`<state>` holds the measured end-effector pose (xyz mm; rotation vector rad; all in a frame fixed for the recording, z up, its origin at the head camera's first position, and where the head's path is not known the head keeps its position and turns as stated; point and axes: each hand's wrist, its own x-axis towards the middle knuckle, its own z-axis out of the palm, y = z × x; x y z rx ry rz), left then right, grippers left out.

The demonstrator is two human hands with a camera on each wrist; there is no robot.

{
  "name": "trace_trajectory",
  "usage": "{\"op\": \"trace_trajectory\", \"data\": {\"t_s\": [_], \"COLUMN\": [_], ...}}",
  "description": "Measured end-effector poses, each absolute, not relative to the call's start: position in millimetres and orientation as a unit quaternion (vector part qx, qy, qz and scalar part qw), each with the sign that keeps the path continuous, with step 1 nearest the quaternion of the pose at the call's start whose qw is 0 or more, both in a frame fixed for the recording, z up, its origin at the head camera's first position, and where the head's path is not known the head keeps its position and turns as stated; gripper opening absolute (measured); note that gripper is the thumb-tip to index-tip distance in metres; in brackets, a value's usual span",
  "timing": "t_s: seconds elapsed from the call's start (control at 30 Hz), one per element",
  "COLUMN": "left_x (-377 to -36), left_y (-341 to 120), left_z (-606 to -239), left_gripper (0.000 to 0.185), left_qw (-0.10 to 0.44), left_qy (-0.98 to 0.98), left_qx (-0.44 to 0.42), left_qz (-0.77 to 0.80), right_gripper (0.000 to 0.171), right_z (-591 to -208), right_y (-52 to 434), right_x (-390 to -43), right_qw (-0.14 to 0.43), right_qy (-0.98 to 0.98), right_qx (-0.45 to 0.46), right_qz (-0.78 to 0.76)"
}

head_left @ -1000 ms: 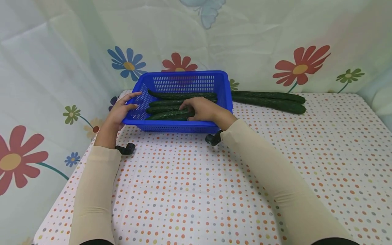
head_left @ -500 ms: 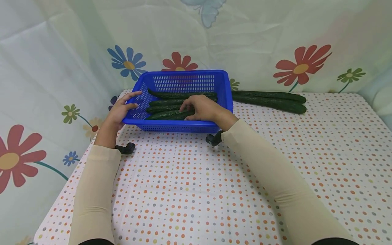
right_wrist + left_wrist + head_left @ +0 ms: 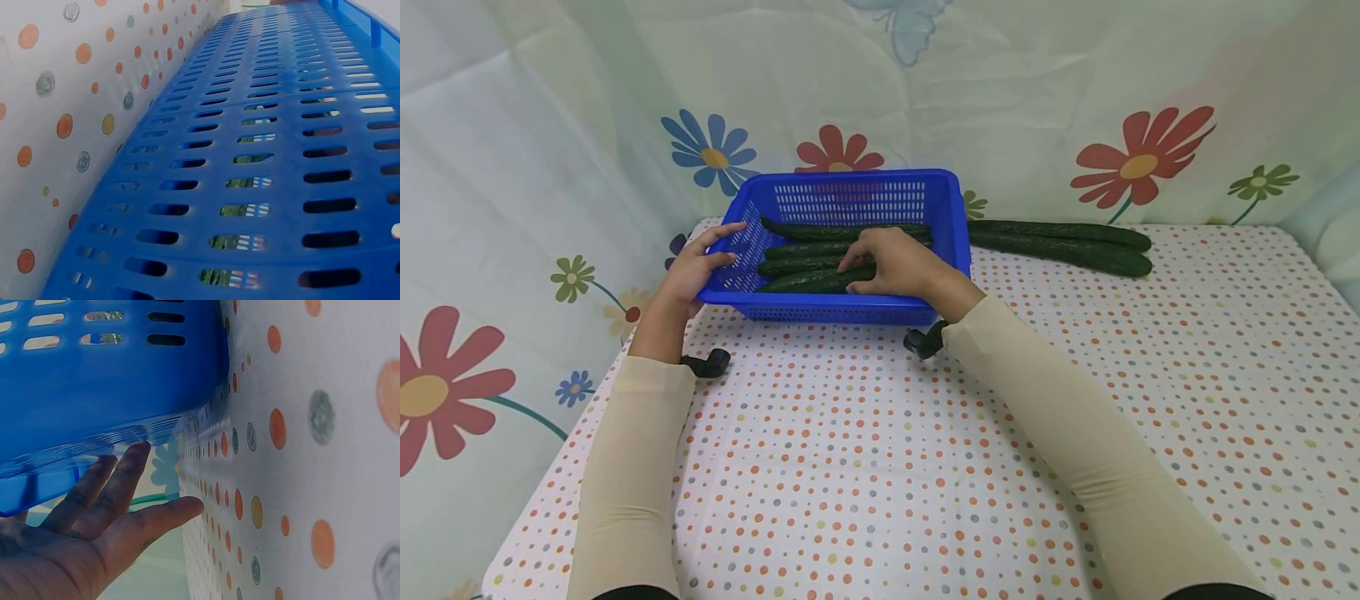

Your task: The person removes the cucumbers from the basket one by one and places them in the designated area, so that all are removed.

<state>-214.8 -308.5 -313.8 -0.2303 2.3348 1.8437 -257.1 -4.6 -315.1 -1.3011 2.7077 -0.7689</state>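
A blue slotted basket [image 3: 835, 312] stands at the table's back left and holds several dark green cucumbers. My right hand [image 3: 891, 265] reaches inside it and grips the front cucumber [image 3: 801, 282], fingers over it and thumb under it. My left hand [image 3: 698, 265] rests on the basket's left rim; in the left wrist view the left hand [image 3: 106, 512] lies flat with straight fingers against the basket's outer wall [image 3: 94, 381]. The right wrist view shows only the basket wall [image 3: 262, 156], with green behind the slots, and my right hand is out of sight there.
Two long cucumbers [image 3: 1060, 235] [image 3: 1078, 257] lie on the dotted tablecloth [image 3: 880, 467] to the right of the basket, along the back. A flowered cloth backdrop [image 3: 587, 125] closes off the back and left sides.
My right hand has shifted slightly up and back on the front cucumber, closing round it. The left hand and the basket have stayed in place.
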Motion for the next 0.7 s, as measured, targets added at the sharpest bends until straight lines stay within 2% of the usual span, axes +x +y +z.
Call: {"op": "trace_trajectory", "data": {"t_s": [0.7], "left_x": [-225.7], "left_y": [-317.4], "left_z": [-328.3], "left_gripper": [0.044], "left_qw": [0.066], "left_qy": [0.768], "left_qx": [-0.076], "left_qz": [0.633], "right_gripper": [0.026], "right_z": [-312.9], "right_y": [2.4], "right_x": [-245.0], "right_qw": [-0.034], "right_qy": [0.858], "right_qx": [-0.403], "right_qz": [-0.317]}}
